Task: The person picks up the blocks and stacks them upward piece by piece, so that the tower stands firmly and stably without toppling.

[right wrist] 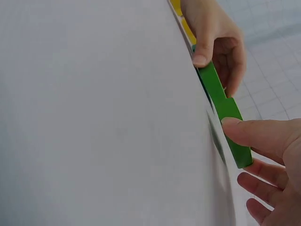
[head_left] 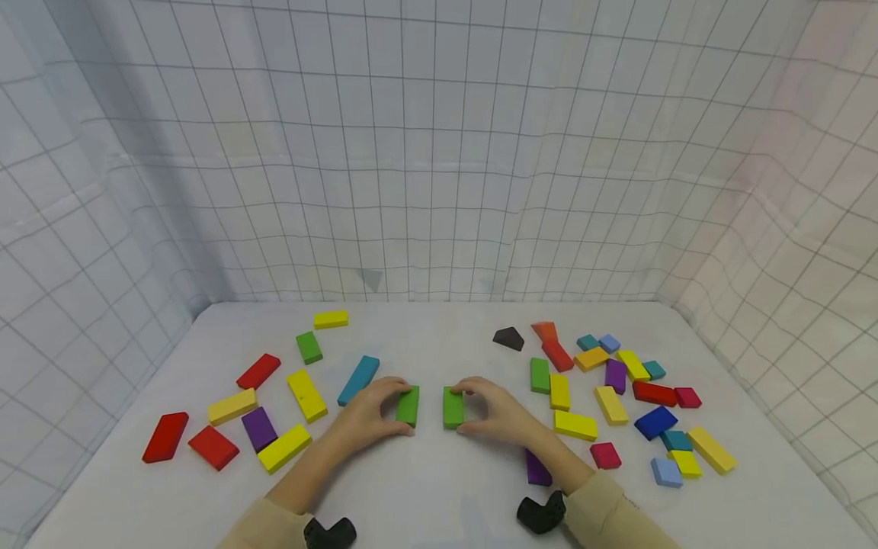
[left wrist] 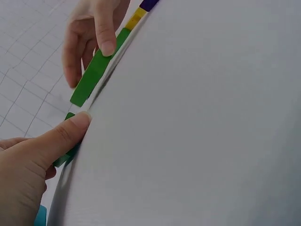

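Note:
Near the middle of the white table, my left hand (head_left: 370, 414) grips a green block (head_left: 408, 406) between thumb and fingers. A second green block (head_left: 453, 408) is pinched by my right hand (head_left: 495, 412), a short gap to the right of the first. Both blocks lie lengthwise, pointing away from me. In the left wrist view the left thumb covers part of its dark green block (left wrist: 70, 149). The right wrist view shows the right thumb pressed on its green block (right wrist: 238, 148). A blue block (head_left: 359, 380) lies just beyond the left hand.
Several red, yellow, green and purple blocks are scattered on the left, such as a red block (head_left: 165, 437). On the right are many more, among them a purple block (head_left: 538, 467) by the right forearm and a black piece (head_left: 509, 338). A gridded white curtain (head_left: 439, 152) surrounds the table.

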Demonstrator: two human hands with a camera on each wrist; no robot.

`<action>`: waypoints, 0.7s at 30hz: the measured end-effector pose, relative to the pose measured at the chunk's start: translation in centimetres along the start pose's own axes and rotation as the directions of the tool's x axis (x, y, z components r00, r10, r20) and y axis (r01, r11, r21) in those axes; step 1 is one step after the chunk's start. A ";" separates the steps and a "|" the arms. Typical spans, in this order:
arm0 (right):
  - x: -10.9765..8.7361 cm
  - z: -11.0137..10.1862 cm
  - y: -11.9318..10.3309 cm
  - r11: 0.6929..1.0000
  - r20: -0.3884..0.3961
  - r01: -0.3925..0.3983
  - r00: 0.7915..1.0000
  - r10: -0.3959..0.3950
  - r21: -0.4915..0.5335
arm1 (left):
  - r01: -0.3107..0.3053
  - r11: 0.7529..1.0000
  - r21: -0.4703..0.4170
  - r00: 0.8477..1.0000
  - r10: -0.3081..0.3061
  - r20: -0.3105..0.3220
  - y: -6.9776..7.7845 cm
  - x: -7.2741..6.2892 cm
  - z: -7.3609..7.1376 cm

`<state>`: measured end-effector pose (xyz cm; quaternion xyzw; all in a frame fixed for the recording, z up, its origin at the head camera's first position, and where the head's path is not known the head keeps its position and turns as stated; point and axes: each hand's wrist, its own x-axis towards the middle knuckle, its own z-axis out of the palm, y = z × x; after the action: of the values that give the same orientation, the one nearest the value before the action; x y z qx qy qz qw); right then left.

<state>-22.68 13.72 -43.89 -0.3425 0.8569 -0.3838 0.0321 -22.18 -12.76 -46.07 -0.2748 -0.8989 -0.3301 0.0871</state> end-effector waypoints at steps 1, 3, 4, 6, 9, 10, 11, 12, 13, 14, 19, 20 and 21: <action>0.2 0.3 -0.2 1.000 0.012 0.005 1.000 -0.005 0.010 | 0.004 1.000 -0.004 1.000 -0.004 -0.012 0.0 -0.2 0.1; 0.7 0.9 -0.6 1.000 0.029 0.016 0.999 -0.016 0.027 | 0.011 1.000 -0.015 0.999 -0.011 -0.034 0.0 -0.5 0.3; 0.9 1.1 -0.8 0.999 0.034 0.021 0.999 -0.022 0.030 | 0.014 0.999 -0.028 0.999 -0.015 -0.043 0.0 -0.7 0.4; 1.3 1.6 -1.1 0.999 0.041 0.026 0.999 -0.027 0.033 | 0.016 0.999 -0.048 0.998 -0.019 -0.057 0.0 -0.9 0.5; 1.7 2.1 -1.4 0.999 0.042 0.024 0.999 -0.026 0.035 | 0.024 0.996 -0.083 0.998 -0.029 -0.064 0.1 -1.2 0.6; 1.8 2.2 -1.4 0.999 0.043 0.021 0.999 -0.023 0.036 | 0.024 0.995 -0.092 0.997 -0.030 -0.065 0.1 -1.3 0.6; 1.9 2.4 -1.5 0.999 0.045 0.018 0.999 -0.020 0.036 | 0.025 0.995 -0.099 0.997 -0.031 -0.066 0.1 -1.4 0.5; 2.0 2.5 -1.5 0.999 0.046 0.019 0.999 -0.020 0.034 | 0.025 0.994 -0.104 0.997 -0.032 -0.066 0.2 -1.5 0.5; 2.1 2.6 -1.6 0.999 0.048 0.018 0.999 -0.019 0.033 | 0.027 0.993 -0.112 0.997 -0.035 -0.068 0.2 -1.5 0.5; 2.1 2.7 -1.6 0.999 0.049 0.020 0.999 -0.021 0.029 | 0.026 0.993 -0.117 0.997 -0.035 -0.070 0.2 -1.6 0.5; 2.4 3.0 -1.7 0.999 0.040 0.028 0.999 -0.029 0.022 | 0.016 0.992 -0.127 0.996 -0.028 -0.086 0.3 -1.7 0.4; 2.5 3.1 -1.8 0.999 0.038 0.028 0.999 -0.029 0.021 | 0.014 0.992 -0.125 0.996 -0.025 -0.088 0.2 -1.7 0.4; 2.5 3.2 -1.8 0.999 0.036 0.027 0.999 -0.028 0.021 | 0.011 0.992 -0.123 0.996 -0.022 -0.090 0.2 -1.8 0.4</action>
<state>-22.60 9.34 -44.39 -0.3607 0.8474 -0.3869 0.0459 -20.57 -13.12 -46.88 -0.2566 -0.8743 -0.3975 0.1082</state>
